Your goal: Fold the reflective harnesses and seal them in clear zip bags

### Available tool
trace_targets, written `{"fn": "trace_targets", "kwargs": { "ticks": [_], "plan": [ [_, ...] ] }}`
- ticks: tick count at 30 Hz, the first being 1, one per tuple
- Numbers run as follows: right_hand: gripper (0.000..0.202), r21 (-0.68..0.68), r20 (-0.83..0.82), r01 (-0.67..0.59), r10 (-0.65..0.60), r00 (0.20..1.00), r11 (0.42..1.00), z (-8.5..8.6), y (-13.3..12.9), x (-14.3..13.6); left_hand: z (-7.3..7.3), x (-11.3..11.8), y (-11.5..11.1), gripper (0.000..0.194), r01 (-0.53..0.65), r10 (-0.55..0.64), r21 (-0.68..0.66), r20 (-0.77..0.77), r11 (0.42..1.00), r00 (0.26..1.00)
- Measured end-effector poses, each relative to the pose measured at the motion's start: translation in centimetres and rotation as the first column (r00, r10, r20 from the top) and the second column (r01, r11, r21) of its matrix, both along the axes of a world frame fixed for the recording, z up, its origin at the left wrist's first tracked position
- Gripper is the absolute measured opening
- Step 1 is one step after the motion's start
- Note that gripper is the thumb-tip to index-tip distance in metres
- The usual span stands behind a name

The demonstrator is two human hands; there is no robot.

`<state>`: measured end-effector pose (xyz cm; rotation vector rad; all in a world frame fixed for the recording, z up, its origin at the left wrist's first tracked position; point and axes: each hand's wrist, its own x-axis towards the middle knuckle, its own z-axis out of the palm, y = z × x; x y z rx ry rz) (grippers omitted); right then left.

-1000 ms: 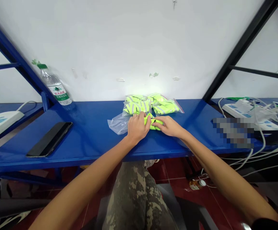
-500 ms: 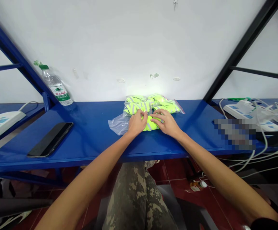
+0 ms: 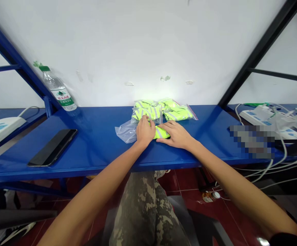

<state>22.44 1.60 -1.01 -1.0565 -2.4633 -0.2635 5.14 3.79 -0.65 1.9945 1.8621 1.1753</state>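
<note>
The rolled fluorescent yellow-green fabric bundle with a silver-grey stripe is being held against the blue painted tabletop, its long axis being aligned roughly from nine to three o'clock. The nine o'clock end is being gripped under the curled fingers of the left hand; the three o'clock end is being spanned between thumb and fingers of the right hand (grip force cannot be told). Neither hand is being placed nearer: both are touching the bundle. A crumpled clear plastic bag is being partly covered at nine o'clock, beside the left hand.
</note>
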Motion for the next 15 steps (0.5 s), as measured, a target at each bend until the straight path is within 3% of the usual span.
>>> {"fn": "trace_targets", "kwargs": {
  "ticks": [5, 10, 15],
  "plan": [
    [0.067, 0.026, 0.103, 0.04, -0.042, 0.994, 0.999, -0.1, 0.0, -0.1, 0.0, -0.2, -0.3, 0.026, 0.072, -0.072, -0.001, -0.032, 0.997, 0.997],
    [0.061, 0.099, 0.122, 0.039, -0.051, 0.991, 0.994, -0.4, -0.1, 0.0, 0.5, -0.1, -1.5, 0.036, 0.145, -0.134, 0.03, -0.228, 0.989, 0.964],
    [0.074, 0.01, 0.06, -0.02, 0.019, 0.998, 1.0, -0.7, 0.5, 0.2, 0.5, -0.1, -1.5, 0.039, 0.183, -0.168, 0.014, -0.337, 0.983, 0.926]
  ]
}}
